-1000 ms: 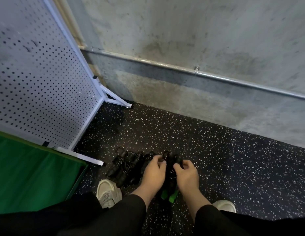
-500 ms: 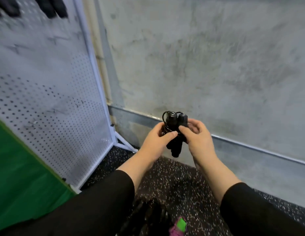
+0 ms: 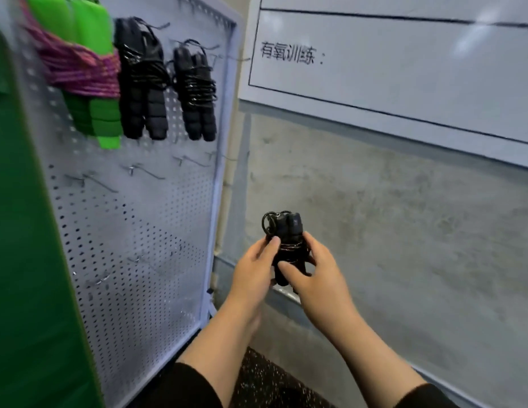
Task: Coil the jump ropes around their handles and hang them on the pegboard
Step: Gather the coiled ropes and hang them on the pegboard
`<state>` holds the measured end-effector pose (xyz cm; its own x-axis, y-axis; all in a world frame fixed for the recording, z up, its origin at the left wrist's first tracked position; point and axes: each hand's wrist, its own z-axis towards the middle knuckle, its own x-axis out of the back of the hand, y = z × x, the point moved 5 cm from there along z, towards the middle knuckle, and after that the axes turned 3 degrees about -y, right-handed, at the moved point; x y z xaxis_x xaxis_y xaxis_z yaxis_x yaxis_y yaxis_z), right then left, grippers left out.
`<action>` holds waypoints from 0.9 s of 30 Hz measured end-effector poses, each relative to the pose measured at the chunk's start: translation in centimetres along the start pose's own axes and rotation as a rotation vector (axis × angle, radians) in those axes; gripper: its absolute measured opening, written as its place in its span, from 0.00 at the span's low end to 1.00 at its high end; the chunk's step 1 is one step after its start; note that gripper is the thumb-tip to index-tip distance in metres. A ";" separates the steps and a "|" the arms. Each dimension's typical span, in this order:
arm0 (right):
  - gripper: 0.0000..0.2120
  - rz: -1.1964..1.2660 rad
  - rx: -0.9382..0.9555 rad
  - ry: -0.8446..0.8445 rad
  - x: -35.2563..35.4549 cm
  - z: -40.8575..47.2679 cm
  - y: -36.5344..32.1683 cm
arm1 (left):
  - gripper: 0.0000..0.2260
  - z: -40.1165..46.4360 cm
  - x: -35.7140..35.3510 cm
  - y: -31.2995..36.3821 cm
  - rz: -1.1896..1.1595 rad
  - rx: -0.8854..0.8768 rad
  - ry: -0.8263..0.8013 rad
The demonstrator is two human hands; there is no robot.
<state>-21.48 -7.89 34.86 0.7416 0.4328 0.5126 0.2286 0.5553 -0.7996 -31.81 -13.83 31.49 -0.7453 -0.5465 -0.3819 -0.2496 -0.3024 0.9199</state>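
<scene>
Head view. Four coiled jump ropes counted: three hung along the top edge of the white pegboard (image 3: 133, 231), one held in front of the grey wall (image 3: 389, 231), just right of the pegboard's right edge.

Held black jump rope (image 3: 286, 240): two handles side by side, long axis upright, cap ends pointing up, cord wound round the middle, small loop sticking out at upper left. Left hand (image 3: 254, 272) curled round its left side, thumb tip pressed on the coil; right hand (image 3: 313, 275) curled round its right side, thumb laid across the lower handles. Both grips pinching the same bundle.

Hung near the pegboard's top-left corner: one green-handled rope (image 3: 92, 83) bound with pink-purple cord. Right of it, two black ropes (image 3: 142, 81) (image 3: 195, 89), handles hanging straight down, long axes vertical, cord wrapped round the upper halves.

Several bare metal hooks (image 3: 145, 172) below them; exact count unclear through blur.

One whiteboard (image 3: 404, 69) with black lines and writing on the wall, upper right. Speckled dark floor (image 3: 271, 384) at bottom.
</scene>
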 end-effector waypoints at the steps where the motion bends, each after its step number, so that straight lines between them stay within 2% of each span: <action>1: 0.28 -0.016 0.005 -0.009 -0.4 0.8 -0.5 | 0.11 0.2 0.2 0.7 -0.022 -0.003 0.000; 4: 0.34 -0.021 -0.002 0.011 -1.3 3.2 -1.7 | 0.15 0.7 1.1 2.8 -0.024 -0.029 -0.004; 6: 0.35 -0.030 -0.006 0.011 -1.9 4.3 -2.7 | 0.16 1.1 1.7 3.9 0.018 -0.067 -0.005; 11: 0.31 0.064 -0.011 0.054 -3.3 6.3 -4.0 | 0.17 1.8 2.9 6.0 0.073 -0.142 0.003; 15: 0.31 0.105 0.033 0.061 -3.9 8.1 -4.7 | 0.17 3.3 3.9 6.7 0.052 -0.165 0.011; 19: 0.25 0.111 0.030 0.051 -4.1 10.2 -5.6 | 0.17 4.7 4.1 8.1 0.046 -0.196 0.019; 23: 0.23 0.133 0.051 0.042 -3.5 12.6 -7.4 | 0.15 6.2 4.6 9.5 0.001 -0.205 0.054; 27: 0.23 0.104 0.118 0.065 -2.5 14.8 -9.6 | 0.25 7.5 4.6 11.2 -0.049 -0.234 0.057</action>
<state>-34.90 -3.78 45.90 0.7974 0.4475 0.4049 0.0758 0.5913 -0.8029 -42.68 -13.84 40.73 -0.6982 -0.5678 -0.4360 -0.1298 -0.4986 0.8571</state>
